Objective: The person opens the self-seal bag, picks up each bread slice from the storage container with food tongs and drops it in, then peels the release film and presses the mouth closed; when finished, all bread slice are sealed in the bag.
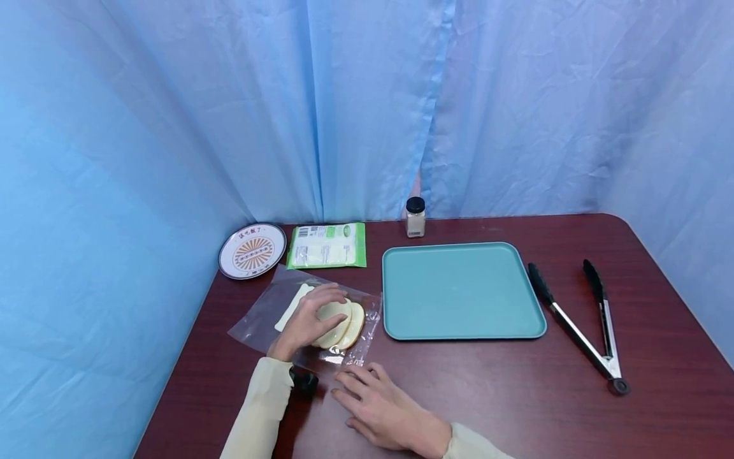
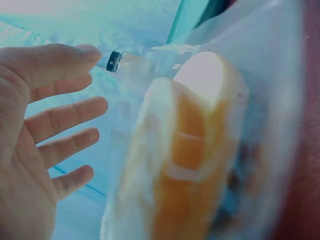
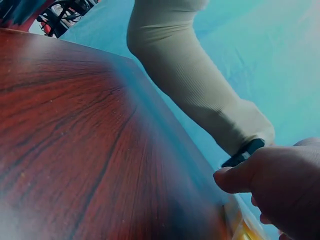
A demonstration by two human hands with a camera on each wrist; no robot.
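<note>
Head view shows two hands [image 1: 314, 317] [image 1: 375, 405], one bag [image 1: 260, 319], one tray [image 1: 463, 293].

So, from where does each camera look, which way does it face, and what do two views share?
Head: worn on the head, facing forward and down at the table, tray and clear bag; left hand, right hand and sleeves show.
Left wrist: on that wrist, facing the bag and curtain; the left hand shows.
Right wrist: on that wrist, facing across the table towards the left sleeve; part of the right hand shows.
Head and left wrist share the bag and black-lidded jar.
</note>
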